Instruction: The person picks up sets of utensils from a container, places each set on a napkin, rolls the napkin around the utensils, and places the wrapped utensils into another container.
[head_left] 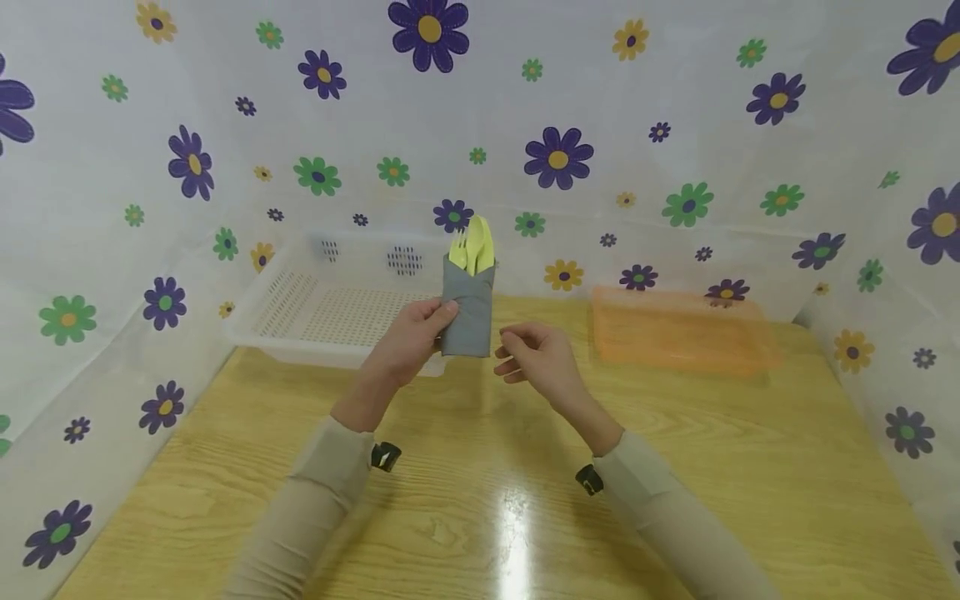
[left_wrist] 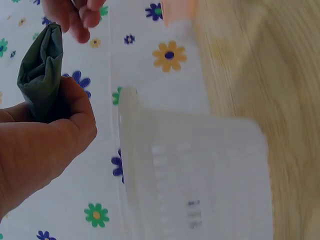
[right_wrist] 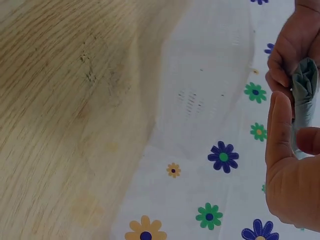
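Note:
My left hand [head_left: 412, 337] grips a folded grey napkin pouch [head_left: 467, 321] by its left side, thumb across the front. Out of the pouch's top stick a yellow-green fork [head_left: 458, 250] and a spoon [head_left: 476, 242] of the same colour, with another yellow-green piece partly hidden behind them. In the left wrist view, the pouch's folded lower end [left_wrist: 42, 75] points towards the camera. Just right of the pouch hovers my right hand [head_left: 543, 362], apart from it, fingers loosely bent and holding nothing.
A white perforated basket [head_left: 322, 317] stands at the back left of the wooden table [head_left: 450, 500], behind my left hand. At the back right is a translucent orange tray [head_left: 682, 333]. White flower-printed cloth [head_left: 495, 108] walls in the back and sides.

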